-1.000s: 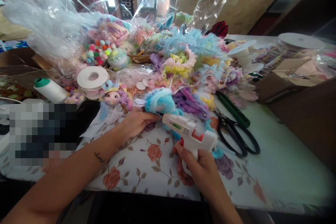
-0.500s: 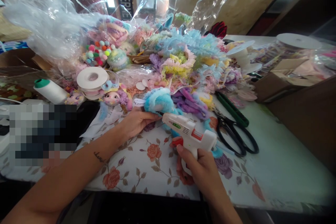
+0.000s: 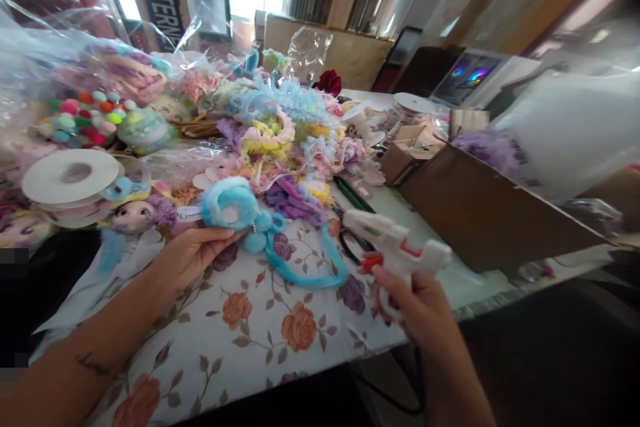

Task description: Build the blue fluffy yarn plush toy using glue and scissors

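Glue gun (image 3: 387, 233): white, red trigger. Fluffy piece (image 3: 233, 197): bright blue, pale round spot. Strip (image 3: 303, 278): same blue. Tablecloth (image 3: 200, 327): white, floral print, orange and purple roses, brownish leaves. Fabric bundle (image 3: 297, 202): purple. Ruffles (image 3: 275, 99): pale blue. Pom-poms (image 3: 93, 121): multicolour. Spool (image 3: 45, 177): white. Artificial rose (image 3: 329, 82): dark red. Large box (image 3: 480, 207): brown.

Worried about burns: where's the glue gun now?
The glue gun is right of centre in the head view, in the right hand, just right of the blue fuzzy loop.
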### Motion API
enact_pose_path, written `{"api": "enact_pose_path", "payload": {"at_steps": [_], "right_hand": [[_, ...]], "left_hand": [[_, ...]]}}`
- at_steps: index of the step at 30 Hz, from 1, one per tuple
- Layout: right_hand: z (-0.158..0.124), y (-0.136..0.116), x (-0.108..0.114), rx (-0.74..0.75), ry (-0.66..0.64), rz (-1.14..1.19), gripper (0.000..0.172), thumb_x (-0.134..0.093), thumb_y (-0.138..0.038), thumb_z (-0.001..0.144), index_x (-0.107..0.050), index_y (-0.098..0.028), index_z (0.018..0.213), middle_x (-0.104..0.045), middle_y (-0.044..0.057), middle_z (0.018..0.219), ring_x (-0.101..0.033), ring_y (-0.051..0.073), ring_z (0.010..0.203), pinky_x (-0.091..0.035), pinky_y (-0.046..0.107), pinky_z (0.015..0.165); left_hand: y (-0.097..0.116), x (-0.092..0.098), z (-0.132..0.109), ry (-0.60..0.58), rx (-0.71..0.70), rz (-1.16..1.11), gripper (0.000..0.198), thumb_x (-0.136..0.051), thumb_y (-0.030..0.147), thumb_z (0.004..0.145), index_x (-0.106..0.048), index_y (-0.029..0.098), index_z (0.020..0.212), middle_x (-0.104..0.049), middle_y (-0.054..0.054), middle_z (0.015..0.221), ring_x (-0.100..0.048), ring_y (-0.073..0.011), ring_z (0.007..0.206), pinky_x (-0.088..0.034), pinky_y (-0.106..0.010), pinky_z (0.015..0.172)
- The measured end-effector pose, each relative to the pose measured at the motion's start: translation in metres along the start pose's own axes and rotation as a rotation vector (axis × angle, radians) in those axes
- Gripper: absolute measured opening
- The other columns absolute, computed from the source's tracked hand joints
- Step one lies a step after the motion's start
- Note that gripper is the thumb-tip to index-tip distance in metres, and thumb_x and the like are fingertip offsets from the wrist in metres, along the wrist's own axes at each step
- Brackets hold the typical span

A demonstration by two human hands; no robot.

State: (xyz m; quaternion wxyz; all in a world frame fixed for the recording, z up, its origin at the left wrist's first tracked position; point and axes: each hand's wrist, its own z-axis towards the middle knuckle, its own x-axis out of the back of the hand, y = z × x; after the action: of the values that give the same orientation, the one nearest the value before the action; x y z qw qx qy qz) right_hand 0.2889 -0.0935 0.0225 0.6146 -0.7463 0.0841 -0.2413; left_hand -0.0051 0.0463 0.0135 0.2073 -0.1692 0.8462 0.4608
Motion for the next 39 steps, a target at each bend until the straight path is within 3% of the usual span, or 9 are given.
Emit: {"api": "enact_pose_path", "payload": {"at_steps": [5, 9, 17, 19, 21, 25, 29, 34, 39], "right_hand": [[0.078, 0.009, 0.078, 0.000, 0.384, -0.530, 0.032, -0.064, -0.047, 0.080, -0.072, -0.016, 0.080, -0.069, 0.007, 0.060, -0.064, 0.024, 0.057, -0.052, 0.036, 0.063], [0.126, 0.016, 0.092, -0.008, 0.390, -0.658, 0.026, -0.063, -0.042, 0.080, -0.069, -0.017, 0.077, -0.073, 0.013, 0.073, -0.071, 0.031, 0.078, -0.052, 0.039, 0.073], [0.095, -0.003, 0.089, -0.072, 0.311, -0.986, 0.038, -0.063, -0.053, 0.083, -0.067, -0.020, 0.064, -0.070, 0.024, 0.072, -0.071, 0.047, 0.085, -0.049, 0.054, 0.072], [0.074, -0.019, 0.076, -0.058, 0.311, -1.148, 0.046, -0.056, -0.061, 0.086, -0.069, -0.022, 0.067, -0.072, 0.024, 0.076, -0.071, 0.049, 0.081, -0.050, 0.057, 0.067], [0.057, -0.037, 0.046, 0.267, 0.256, -0.985, 0.038, -0.057, -0.056, 0.086, -0.074, -0.022, 0.091, -0.077, 0.018, 0.092, -0.072, 0.043, 0.087, -0.054, 0.057, 0.078], [0.048, -0.061, -0.046, 0.609, -0.223, -0.461, 0.054, -0.066, -0.060, 0.086, -0.065, -0.023, 0.125, -0.075, 0.013, 0.114, -0.073, 0.032, 0.099, -0.059, 0.045, 0.083], [0.059, -0.065, -0.113, 0.661, -0.490, -0.445, 0.073, -0.075, -0.056, 0.081, -0.051, -0.018, 0.139, -0.067, 0.017, 0.126, -0.066, 0.034, 0.115, -0.057, 0.046, 0.090], [0.062, -0.056, -0.130, 0.568, -0.563, -0.320, 0.055, -0.075, -0.050, 0.082, -0.057, -0.021, 0.124, -0.070, 0.010, 0.116, -0.067, 0.030, 0.105, -0.053, 0.043, 0.090], [0.059, -0.039, -0.132, 0.441, -0.580, -0.086, 0.051, -0.078, -0.047, 0.078, -0.057, -0.023, 0.118, -0.070, 0.005, 0.111, -0.067, 0.027, 0.101, -0.053, 0.041, 0.089]], "left_hand": [[-0.002, 0.001, -0.001, -0.037, 0.023, 0.024, 0.051, -0.067, -0.003, 0.074, -0.078, 0.026, 0.115, -0.083, 0.001, 0.092, -0.074, -0.0233, 0.111, -0.058, -0.029, 0.101], [-0.004, 0.006, 0.004, -0.076, 0.010, 0.051, 0.051, -0.069, -0.001, 0.073, -0.077, 0.024, 0.116, -0.083, -0.001, 0.095, -0.073, -0.0260, 0.113, -0.057, -0.033, 0.104], [-0.006, 0.008, 0.007, -0.195, 0.001, 0.058, 0.053, -0.076, -0.001, 0.069, -0.073, 0.018, 0.119, -0.081, -0.007, 0.102, -0.071, -0.0308, 0.118, -0.056, -0.043, 0.108], [-0.007, 0.007, 0.007, -0.214, 0.007, 0.070, 0.057, -0.076, -0.001, 0.068, -0.072, 0.018, 0.122, -0.081, -0.006, 0.104, -0.071, -0.0299, 0.118, -0.055, -0.043, 0.110], [-0.007, 0.008, 0.008, -0.255, -0.010, 0.096, 0.059, -0.078, 0.001, 0.068, -0.071, 0.020, 0.124, -0.081, -0.005, 0.107, -0.071, -0.0293, 0.119, -0.054, -0.043, 0.111], [-0.007, 0.008, 0.005, -0.366, -0.027, 0.159, 0.057, -0.079, 0.004, 0.066, -0.073, 0.020, 0.120, -0.080, -0.007, 0.112, -0.069, -0.0326, 0.122, -0.053, -0.048, 0.112], [-0.005, 0.009, 0.002, -0.431, -0.049, 0.225, 0.040, -0.080, 0.008, 0.064, -0.077, 0.018, 0.103, -0.081, -0.007, 0.105, -0.070, -0.0324, 0.117, -0.054, -0.050, 0.110], [-0.005, 0.015, 0.007, -0.567, -0.105, 0.338, 0.026, -0.078, 0.014, 0.070, -0.075, 0.019, 0.095, -0.079, -0.007, 0.097, -0.073, -0.0277, 0.103, -0.057, -0.046, 0.099], [-0.006, 0.018, 0.008, -0.504, -0.141, 0.480, 0.026, -0.080, 0.015, 0.071, -0.068, 0.020, 0.093, -0.069, 0.000, 0.077, -0.067, -0.0178, 0.072, -0.057, -0.034, 0.071]]}}
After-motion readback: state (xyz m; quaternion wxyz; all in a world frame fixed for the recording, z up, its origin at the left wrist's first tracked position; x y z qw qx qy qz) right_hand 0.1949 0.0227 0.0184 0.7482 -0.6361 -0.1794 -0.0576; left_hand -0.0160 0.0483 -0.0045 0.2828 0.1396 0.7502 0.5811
